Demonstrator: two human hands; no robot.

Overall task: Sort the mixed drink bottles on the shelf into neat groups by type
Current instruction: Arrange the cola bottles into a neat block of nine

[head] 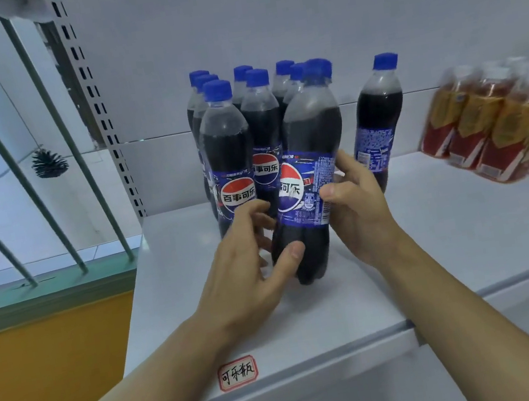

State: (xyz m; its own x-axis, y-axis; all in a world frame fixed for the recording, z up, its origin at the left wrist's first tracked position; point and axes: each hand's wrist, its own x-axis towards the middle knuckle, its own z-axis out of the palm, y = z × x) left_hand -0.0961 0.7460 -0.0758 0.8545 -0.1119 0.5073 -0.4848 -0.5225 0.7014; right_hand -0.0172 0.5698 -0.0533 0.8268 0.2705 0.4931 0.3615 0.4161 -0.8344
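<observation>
Both-handed grip, left hand [248, 258] and right hand [357, 206] curled around front cola bottle [307, 172] on shelf [453, 239].

I see cola cluster [244, 127] on shelf [436, 242]: lone bottle [378, 119] just right, tea packs [500, 121] far right, tag [237, 373] in front.

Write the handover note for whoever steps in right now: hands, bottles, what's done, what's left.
Left hand: fingers and thumb around the lower body of the front cola bottle.
Right hand: holds the same bottle at its label.
That bottle stands at the front right of the cola group, near the left end of the shelf.
Done: most colas clustered; the tea bottles are grouped at the right.
Left: line this bottle up with the group, then bring in the lone cola bottle standing apart to the right.
</observation>
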